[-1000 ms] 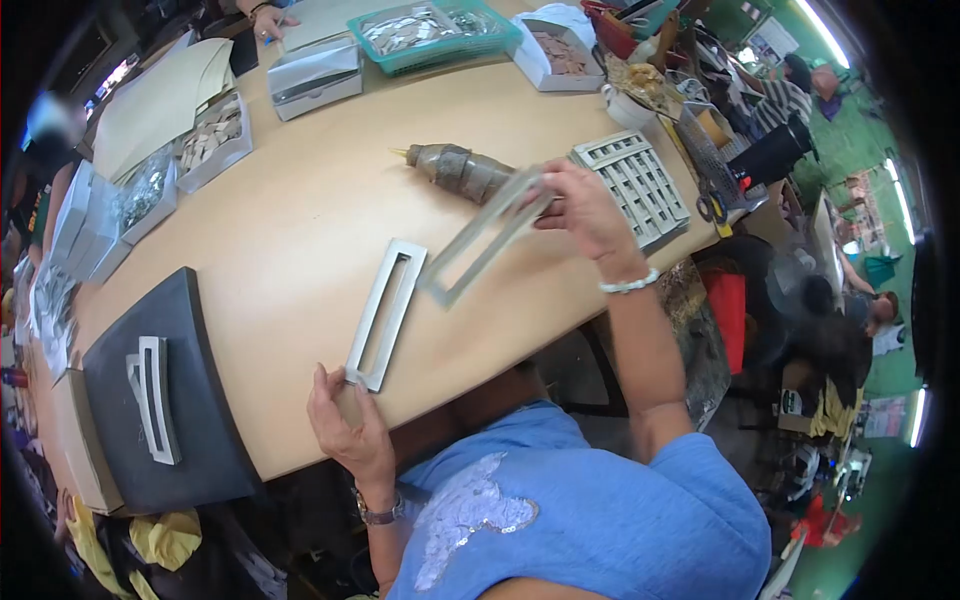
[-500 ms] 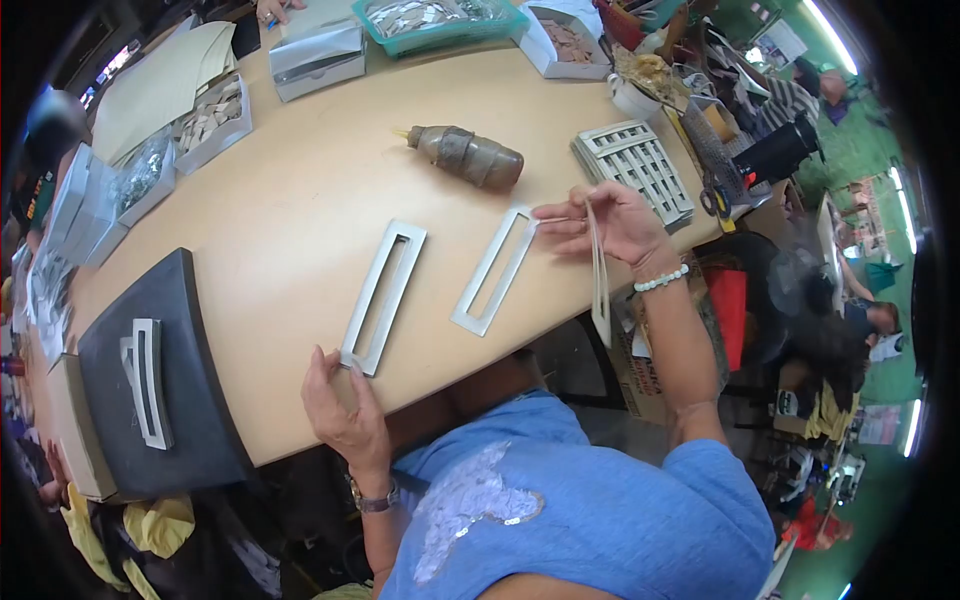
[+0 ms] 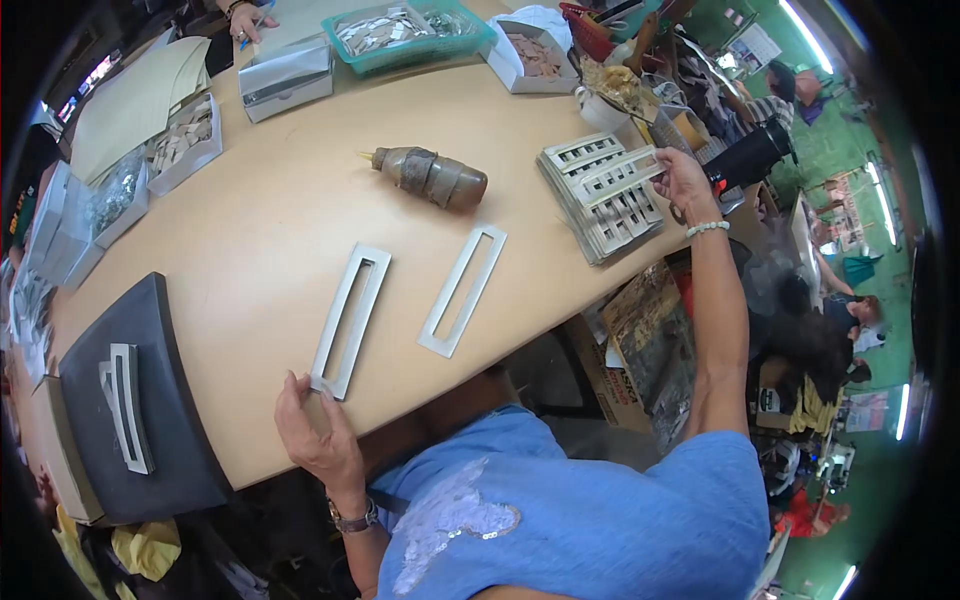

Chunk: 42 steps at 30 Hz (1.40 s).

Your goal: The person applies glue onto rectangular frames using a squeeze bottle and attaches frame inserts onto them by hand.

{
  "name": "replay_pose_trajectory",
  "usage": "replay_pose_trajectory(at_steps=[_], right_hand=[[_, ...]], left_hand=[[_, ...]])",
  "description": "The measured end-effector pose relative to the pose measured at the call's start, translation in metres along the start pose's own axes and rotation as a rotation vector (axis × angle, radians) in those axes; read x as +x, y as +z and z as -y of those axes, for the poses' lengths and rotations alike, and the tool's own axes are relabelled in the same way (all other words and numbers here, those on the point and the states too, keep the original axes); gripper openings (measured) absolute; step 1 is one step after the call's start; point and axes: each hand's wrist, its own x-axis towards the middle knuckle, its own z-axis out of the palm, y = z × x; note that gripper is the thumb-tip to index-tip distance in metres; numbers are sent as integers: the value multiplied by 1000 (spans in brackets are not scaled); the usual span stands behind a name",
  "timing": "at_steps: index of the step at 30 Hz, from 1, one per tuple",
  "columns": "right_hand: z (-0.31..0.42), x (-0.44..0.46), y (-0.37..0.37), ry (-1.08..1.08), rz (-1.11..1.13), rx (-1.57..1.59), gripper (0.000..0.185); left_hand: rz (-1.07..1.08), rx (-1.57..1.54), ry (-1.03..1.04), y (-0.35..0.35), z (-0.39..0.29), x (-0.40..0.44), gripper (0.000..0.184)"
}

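My left hand [image 3: 318, 435] touches the near end of a stack of pale rectangular frames [image 3: 346, 350] on the table, thumb and fingers at its corner. To the right, a single thin frame [image 3: 435, 338] lies flat. Over at the right edge, my right hand [image 3: 688, 185] pinches the end of a slotted strip [image 3: 625, 176], which is over a pile of slotted pale pieces [image 3: 620, 222]. Between the hands, farther back, a brown taped bottle [image 3: 440, 180] lies on its side, its yellow tip pointing left.
A black curved board [image 3: 150, 400] at the left carries more frames. Boxes of small pieces [image 3: 185, 140] and a teal basket [image 3: 410, 62] line the far side. A co-worker's hand [image 3: 247, 20] is at the top. Scissors, tape and a black cylinder [image 3: 745, 155] crowd the right.
My right hand has moved right from the single frame, carrying a strip to the slotted pile. The single frame has been let go on the table. My left hand stays at the stack.
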Motion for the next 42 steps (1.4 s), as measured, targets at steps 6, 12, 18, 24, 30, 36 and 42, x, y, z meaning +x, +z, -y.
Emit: replay_pose_trajectory(at_steps=[6,12,18,24,30,36,42], right_hand=[[-9,11,0,34,-86,-14,16],[-16,24,-2,24,-104,-81,14],[-39,51,-8,-428,-413,-775,25],[-6,-98,104,-858,-187,-532,22],[-31,-146,180,-1088,32,-563,21],[-34,-126,230,-1108,-11,-437,42],[-51,-124,237,-924,138,-397,60]], left_hand=[[1,15,3,0,1,0,44],[-11,19,11,1,1,0,44],[-21,22,23,2,1,0,45],[10,17,-18,0,4,-4,43],[-111,233,300,-4,-19,-3,57],[219,-4,326,42,-72,2,66],[237,-72,285,50,-64,1,56]])
